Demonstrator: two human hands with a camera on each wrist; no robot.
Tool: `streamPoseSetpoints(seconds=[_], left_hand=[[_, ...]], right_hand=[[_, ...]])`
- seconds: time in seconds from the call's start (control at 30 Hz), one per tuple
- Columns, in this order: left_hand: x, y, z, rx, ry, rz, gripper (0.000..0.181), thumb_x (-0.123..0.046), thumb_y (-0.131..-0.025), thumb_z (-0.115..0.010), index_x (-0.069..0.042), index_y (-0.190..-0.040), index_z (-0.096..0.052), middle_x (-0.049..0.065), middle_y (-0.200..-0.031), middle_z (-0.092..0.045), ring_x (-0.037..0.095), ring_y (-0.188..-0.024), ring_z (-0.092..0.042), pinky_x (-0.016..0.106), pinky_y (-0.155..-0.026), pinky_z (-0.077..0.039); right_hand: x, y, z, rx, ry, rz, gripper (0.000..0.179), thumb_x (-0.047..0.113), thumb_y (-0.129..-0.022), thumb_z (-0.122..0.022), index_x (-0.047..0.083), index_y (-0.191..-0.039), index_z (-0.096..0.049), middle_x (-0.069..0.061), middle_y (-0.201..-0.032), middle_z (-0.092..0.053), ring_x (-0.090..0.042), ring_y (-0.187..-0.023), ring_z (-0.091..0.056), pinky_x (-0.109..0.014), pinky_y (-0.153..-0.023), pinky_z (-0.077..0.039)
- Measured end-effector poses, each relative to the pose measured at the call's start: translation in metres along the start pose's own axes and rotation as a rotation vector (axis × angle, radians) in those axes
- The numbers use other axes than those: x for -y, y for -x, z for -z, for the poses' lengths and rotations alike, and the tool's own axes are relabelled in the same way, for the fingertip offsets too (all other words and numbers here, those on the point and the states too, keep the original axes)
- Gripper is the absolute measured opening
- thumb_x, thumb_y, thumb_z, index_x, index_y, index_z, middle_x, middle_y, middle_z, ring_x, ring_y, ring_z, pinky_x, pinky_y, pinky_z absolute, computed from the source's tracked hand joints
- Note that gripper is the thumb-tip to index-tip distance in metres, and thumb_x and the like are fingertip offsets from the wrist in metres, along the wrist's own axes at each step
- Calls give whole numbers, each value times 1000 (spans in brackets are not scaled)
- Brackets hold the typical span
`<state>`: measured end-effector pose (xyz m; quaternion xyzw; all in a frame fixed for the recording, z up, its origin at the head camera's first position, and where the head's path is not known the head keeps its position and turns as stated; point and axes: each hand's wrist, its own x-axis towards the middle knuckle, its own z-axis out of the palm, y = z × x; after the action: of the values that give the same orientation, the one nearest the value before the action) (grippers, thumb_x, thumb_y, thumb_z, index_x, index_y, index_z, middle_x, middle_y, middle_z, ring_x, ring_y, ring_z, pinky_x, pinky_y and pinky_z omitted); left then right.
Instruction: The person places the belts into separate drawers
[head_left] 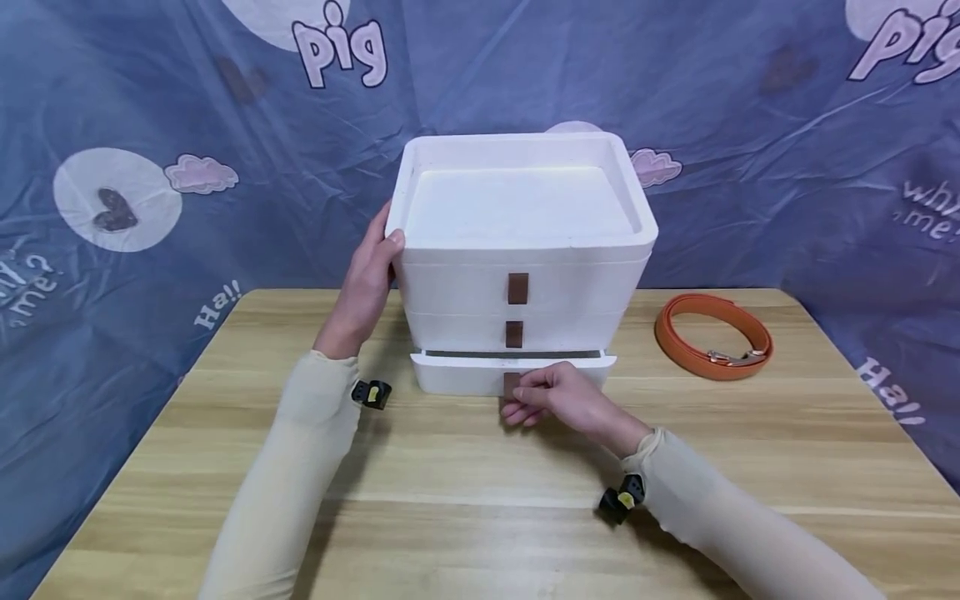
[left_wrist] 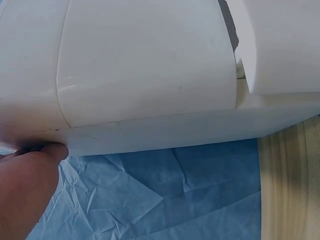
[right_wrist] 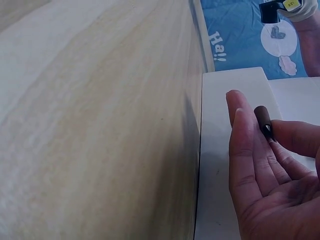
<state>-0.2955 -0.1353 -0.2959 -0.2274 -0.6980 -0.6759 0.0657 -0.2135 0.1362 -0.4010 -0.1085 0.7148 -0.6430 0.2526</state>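
A white drawer box [head_left: 465, 287] with a tray-like top stands on the table, brown pull tabs down its front. Its bottom drawer [head_left: 457, 377] sticks out a little, with a dark gap above its front. My right hand [head_left: 566, 402] pinches that drawer's brown pull tab [right_wrist: 262, 119] between thumb and fingers; the other fingers stretch out below. At the box's upper left side, my left hand [head_left: 367, 283] holds the corner, thumb at the front edge; in the left wrist view the thumb [left_wrist: 55, 150] presses by the seam, the other fingers mostly hidden.
A coiled orange belt [head_left: 712, 337] with a metal buckle lies on the wooden table [head_left: 450, 517], right of the box. Behind the table hangs a blue printed cloth [head_left: 480, 75]. Each wrist wears a small black camera [head_left: 372, 393].
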Motion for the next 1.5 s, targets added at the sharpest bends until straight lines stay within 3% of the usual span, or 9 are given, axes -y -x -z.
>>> streamPoseSetpoints(seconds=[1.5], left_hand=[[2,-2,0,-5,-42,-21,61,-31,-101,-36,-15,-158,-21,7,-154,-31,24,-128,-40,46,-104,-32]], right_hand=[[3,8,-3,18,-5,-16,24,3,-99,-53,-17,-109,-60,-26,-97,-69,-34,-90,-69,-44,-80,-54]])
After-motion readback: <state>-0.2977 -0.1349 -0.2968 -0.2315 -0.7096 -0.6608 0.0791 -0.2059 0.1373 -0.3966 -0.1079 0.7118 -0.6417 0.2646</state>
